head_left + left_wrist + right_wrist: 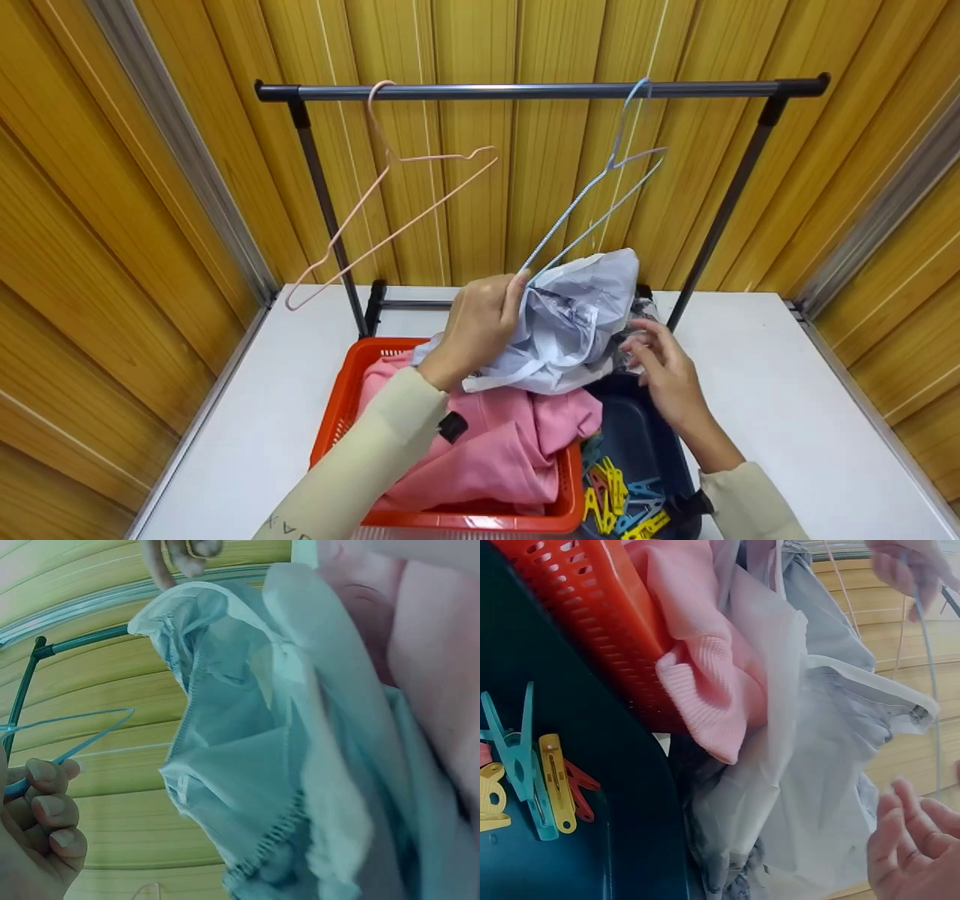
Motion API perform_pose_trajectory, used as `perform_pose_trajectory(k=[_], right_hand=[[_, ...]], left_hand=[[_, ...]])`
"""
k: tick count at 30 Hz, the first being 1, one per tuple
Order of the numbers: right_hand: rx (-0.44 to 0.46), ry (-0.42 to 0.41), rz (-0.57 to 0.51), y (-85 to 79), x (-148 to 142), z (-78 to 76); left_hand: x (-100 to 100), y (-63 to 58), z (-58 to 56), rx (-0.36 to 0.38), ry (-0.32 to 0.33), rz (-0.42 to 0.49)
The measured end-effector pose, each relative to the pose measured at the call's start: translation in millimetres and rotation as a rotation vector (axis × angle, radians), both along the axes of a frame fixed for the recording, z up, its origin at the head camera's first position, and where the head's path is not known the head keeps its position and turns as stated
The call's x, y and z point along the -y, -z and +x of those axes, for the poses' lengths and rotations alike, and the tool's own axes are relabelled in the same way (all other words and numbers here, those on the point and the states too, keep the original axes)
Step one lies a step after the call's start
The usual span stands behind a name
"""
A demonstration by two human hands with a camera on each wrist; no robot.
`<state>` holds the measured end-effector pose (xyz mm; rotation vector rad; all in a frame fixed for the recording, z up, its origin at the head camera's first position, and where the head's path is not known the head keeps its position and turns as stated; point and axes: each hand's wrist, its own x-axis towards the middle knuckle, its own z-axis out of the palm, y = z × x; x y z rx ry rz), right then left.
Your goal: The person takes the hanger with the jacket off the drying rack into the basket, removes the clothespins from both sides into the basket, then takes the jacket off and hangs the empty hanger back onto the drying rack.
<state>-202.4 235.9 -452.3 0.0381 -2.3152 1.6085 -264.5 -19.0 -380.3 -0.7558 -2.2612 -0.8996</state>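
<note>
My left hand (pixel 480 315) grips the lower corner of a blue wire hanger (pixel 577 206) hooked over the rail. In the left wrist view, its fingers (pixel 52 806) curl around the hanger wire. A thin light grey garment (pixel 570 330) with a pale hem lies bunched beside that hand and overlaps the hanger's end, its opening and inner seams showing in the left wrist view. My right hand (pixel 667 371) is at the garment's right edge, with loosely bent fingers and nothing between them. Part of the garment drapes over pink clothing (pixel 487 442).
An orange basket (pixel 334 420) holds the pink clothing. Right of it, a dark blue bin (pixel 675 450) contains several yellow, blue and red clothespins (pixel 611 491). A pink hanger (pixel 390 236) hangs left on the dark rail (pixel 517 91). Wood-patterned walls (pixel 472 210) enclose the white table (pixel 780 390).
</note>
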Motion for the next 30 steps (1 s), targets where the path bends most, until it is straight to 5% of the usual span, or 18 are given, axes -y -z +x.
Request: perform_pose_trajectory(k=[13,23,30], right_hand=[[-0.078,-0.015,0.287,12.0,2.0,-12.2],[-0.085,-0.055,0.368,14.7,7.3,-21.2],[-0.141,-0.052,0.377,19.6,11.9,-25.1]], left_hand=[[-27.3,-18.2,-4.3,-0.01,0.008,0.032],[-44.7,-26.1,-9.8,0.08,-0.042,0.014],[-51.1,-21.2,-10.1,0.158,-0.047,-0.009]])
